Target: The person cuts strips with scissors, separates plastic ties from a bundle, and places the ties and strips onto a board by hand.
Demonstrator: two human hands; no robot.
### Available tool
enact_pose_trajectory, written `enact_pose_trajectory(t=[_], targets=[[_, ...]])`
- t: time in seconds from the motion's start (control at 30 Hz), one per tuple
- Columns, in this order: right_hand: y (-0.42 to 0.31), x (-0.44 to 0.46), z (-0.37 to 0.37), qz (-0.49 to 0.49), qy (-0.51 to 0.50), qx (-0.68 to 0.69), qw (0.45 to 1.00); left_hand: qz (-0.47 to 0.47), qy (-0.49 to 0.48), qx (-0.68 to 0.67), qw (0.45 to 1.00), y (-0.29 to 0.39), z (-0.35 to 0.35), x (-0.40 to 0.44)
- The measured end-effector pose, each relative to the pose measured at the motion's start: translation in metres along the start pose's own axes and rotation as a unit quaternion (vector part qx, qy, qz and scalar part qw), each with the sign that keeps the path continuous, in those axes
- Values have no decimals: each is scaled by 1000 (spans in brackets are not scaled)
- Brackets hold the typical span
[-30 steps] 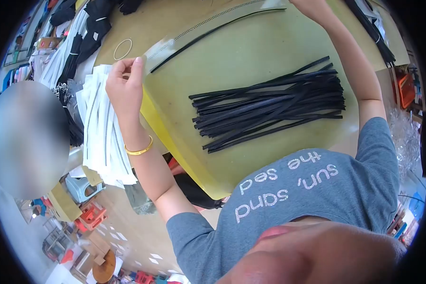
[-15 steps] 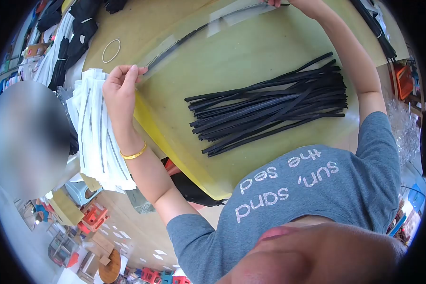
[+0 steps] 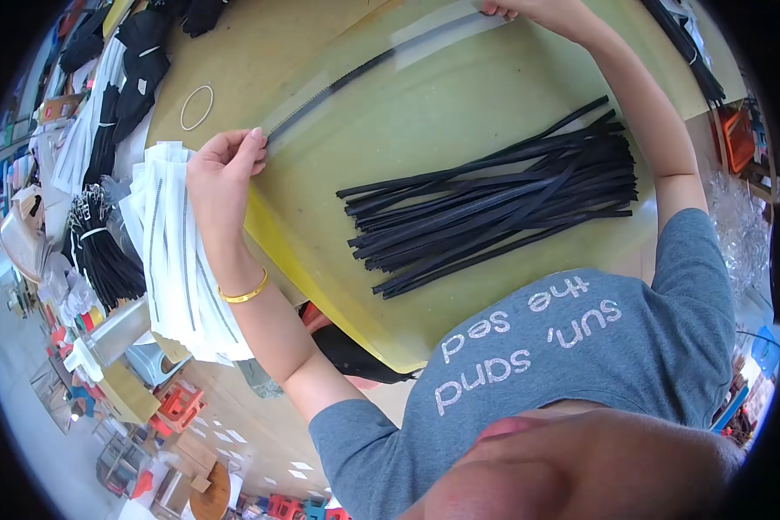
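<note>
A long black zipper runs diagonally along the far part of the table, its teeth showing on the left stretch. My left hand, with a gold bracelet at the wrist, pinches its near-left end between thumb and fingers. At the far-right end my right hand has its fingers closed on the zipper; the top of the frame partly cuts this hand off. A translucent strip lies along the zipper's right part. Between my arms is a loose pile of black zippers.
White zipper strips are stacked beside my left forearm. A pale loop lies beyond my left hand. A tied black bundle and dark bundles sit at the left. The yellowish table cover curls at its near-left edge.
The held zipper has gone from slightly bowed to straighter. Both hands have shifted slightly. A person's blurred head at the left is out of view, uncovering the tied black bundle.
</note>
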State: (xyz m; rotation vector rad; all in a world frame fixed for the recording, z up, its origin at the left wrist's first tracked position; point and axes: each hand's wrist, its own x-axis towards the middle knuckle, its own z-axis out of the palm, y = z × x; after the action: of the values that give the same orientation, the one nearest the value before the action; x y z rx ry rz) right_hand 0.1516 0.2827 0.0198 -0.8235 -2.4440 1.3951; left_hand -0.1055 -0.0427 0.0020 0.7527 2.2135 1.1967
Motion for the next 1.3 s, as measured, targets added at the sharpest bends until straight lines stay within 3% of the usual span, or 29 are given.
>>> enact_pose_trajectory(t=[0.37, 0.97, 1.2, 1.23, 1.3], targets=[[8, 7, -1, -64, 8, -135, 989, -7, 8, 58, 998, 1, 4, -1], [10, 6, 1, -31, 29, -149, 988, 22, 38, 110, 993, 1, 11, -6], [21, 8, 4, -75, 39, -149, 985, 38, 38, 89, 995, -6, 12, -5], [31, 14, 9, -118, 58, -202, 970, 35, 34, 86, 995, -7, 11, -5], [31, 11, 8, -84, 47, -177, 980, 32, 39, 73, 996, -5, 13, -6]])
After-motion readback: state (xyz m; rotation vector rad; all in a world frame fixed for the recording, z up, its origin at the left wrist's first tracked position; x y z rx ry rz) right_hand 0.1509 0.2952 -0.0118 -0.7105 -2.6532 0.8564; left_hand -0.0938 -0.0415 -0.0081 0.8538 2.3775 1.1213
